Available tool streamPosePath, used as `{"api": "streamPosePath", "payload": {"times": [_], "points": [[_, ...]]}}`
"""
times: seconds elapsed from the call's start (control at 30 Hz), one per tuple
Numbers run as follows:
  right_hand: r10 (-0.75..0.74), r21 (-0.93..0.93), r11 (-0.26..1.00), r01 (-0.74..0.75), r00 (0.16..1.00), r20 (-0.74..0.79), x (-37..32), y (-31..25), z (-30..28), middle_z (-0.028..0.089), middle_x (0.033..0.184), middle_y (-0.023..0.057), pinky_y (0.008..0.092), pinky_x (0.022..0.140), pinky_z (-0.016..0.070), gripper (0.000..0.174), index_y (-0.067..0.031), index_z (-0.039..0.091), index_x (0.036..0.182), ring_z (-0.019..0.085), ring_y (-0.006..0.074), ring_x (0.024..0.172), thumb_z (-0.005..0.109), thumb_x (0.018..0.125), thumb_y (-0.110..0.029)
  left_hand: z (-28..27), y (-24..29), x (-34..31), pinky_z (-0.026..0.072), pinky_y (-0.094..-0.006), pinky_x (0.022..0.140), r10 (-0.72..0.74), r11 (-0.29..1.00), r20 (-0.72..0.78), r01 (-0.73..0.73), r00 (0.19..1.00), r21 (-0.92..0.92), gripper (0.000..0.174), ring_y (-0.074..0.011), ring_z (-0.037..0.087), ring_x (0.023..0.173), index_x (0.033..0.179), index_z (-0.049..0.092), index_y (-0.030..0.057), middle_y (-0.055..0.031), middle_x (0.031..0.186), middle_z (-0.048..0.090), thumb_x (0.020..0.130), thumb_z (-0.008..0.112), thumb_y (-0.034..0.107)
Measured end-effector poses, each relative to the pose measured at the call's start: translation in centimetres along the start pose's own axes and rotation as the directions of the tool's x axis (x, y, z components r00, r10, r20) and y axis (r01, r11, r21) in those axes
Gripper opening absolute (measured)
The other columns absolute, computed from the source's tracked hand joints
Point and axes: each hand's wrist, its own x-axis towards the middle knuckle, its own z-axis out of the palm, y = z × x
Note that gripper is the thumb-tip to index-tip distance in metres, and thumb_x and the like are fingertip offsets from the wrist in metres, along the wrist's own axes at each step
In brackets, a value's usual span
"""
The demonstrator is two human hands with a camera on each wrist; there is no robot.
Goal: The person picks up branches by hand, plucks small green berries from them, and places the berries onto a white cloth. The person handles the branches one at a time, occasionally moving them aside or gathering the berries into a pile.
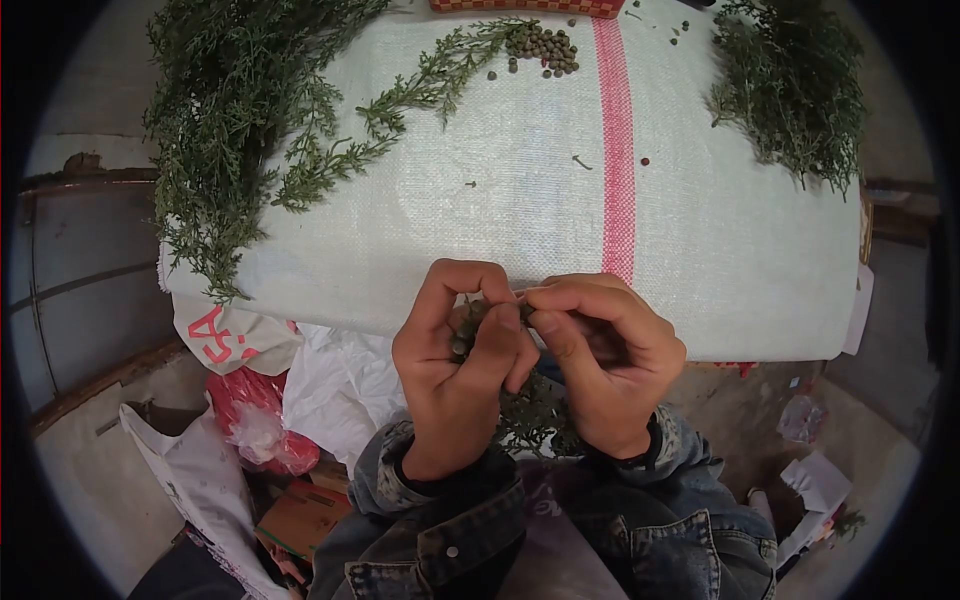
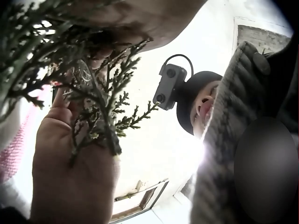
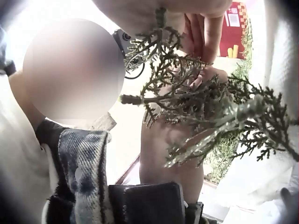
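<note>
My left hand (image 1: 455, 375) grips a green juniper sprig, with round grey-green berries (image 1: 459, 346) showing between its fingers. The thumb and forefinger of my right hand (image 1: 615, 355) pinch a small dark-green bit of the same sprig, right at the left thumb tip. Below the hands its scaly foliage (image 1: 540, 415) hangs down in front of the jacket. In the right wrist view the sprig (image 3: 187, 100) shows a cut woody stem; the left wrist view has its leafy twigs (image 2: 100, 100) close up. On the white woven sack (image 1: 480, 240) lies a small pile of picked berries (image 1: 545, 50).
A big heap of juniper branches (image 1: 240, 120) covers the sack's left side; another bunch (image 1: 795, 90) lies at right. At the back edge stands a red woven basket (image 1: 530, 8). Plastic bags (image 1: 340, 385) and a cardboard box (image 1: 303, 520) crowd the floor at left.
</note>
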Motion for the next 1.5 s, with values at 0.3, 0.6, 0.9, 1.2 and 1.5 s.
{"api": "streamPosePath", "payload": {"times": [0.3, 0.6, 0.9, 1.2, 1.5], "points": [[0.055, 0.03, 0.998, -0.058, 0.994, 0.09, 0.0, -0.5, -0.5, 0.069, 0.1, 0.0147, 0.0286, 0.078, 0.0562, 0.025, 0.0055, 0.067, 0.107, 0.069, 0.0193, 0.09, 0.071, 0.083, 0.008, 0.1, 0.4, -0.2, 0.035, -0.0218, 0.051, -0.012, 1.0, -0.052, 0.013, 0.999, 0.006, 0.006, -0.0065, 0.046, 0.055, 0.1, 0.047, -0.0004, -0.0029, 0.074, 0.05, 0.096, 0.05, -0.001], [0.124, -0.067, 0.992, -0.104, 0.853, 0.507, 1.2, -3.7, -1.8, 0.067, 0.112, 0.0149, 0.0329, 0.087, 0.0522, 0.069, -0.0021, 0.043, 0.141, 0.068, 0.0218, 0.095, 0.078, 0.082, -0.007, -0.3, 1.0, -0.1, 0.0378, -0.0285, 0.05, 0.285, 0.918, 0.156, -0.223, 0.946, -0.329, 0.033, -0.017, 0.045, 0.051, 0.106, 0.041, 0.005, -0.0059, 0.064, 0.047, 0.09, 0.059, 0.027], [-0.127, -0.609, 0.686, 0.398, 0.89, 0.439, 8.0, -11.9, -10.7, 0.068, 0.114, 0.0098, 0.0318, 0.086, 0.0534, 0.063, -0.0042, 0.051, 0.138, 0.067, 0.0191, 0.098, 0.075, 0.08, -0.014, 0.7, 1.4, 0.3, 0.0497, -0.039, 0.081, 0.607, 0.779, -0.049, -0.581, 0.794, 0.236, 0.058, -0.0289, 0.059, 0.092, 0.122, 0.045, 0.0008, -0.0215, 0.1, 0.059, 0.08, 0.068, 0.035], [-0.47, -0.883, -0.459, -0.095, 0.87, 0.151, 25.4, -13.1, -25.5, 0.055, 0.138, 0.0118, 0.0359, 0.099, 0.0452, 0.063, -0.0085, 0.045, 0.144, 0.053, 0.0215, 0.124, 0.062, 0.094, -0.043, -2.9, 1.3, -1.7, 0.0477, -0.0298, 0.072, 0.23, 0.964, 0.064, -0.236, 0.971, 0.122, 0.023, -0.0209, 0.059, 0.086, 0.101, 0.056, -0.0031, -0.0166, 0.094, 0.062, 0.085, 0.059, 0.012], [0.062, -0.896, 0.441, -0.045, 0.998, -0.02, 26.6, -8.3, -24.7, 0.032, 0.157, 0.015, 0.0353, 0.118, 0.0219, 0.076, -0.0102, 0.03, 0.154, 0.026, 0.0271, 0.147, 0.052, 0.096, -0.055, -4.3, 2.1, -1.5, 0.0454, -0.0251, 0.07, 0.066, 0.976, 0.0, -0.065, 0.998, 0.208, 0.011, -0.0127, 0.056, 0.075, 0.097, 0.058, -0.0024, -0.0107, 0.087, 0.064, 0.088, 0.052, 0.0]]}}
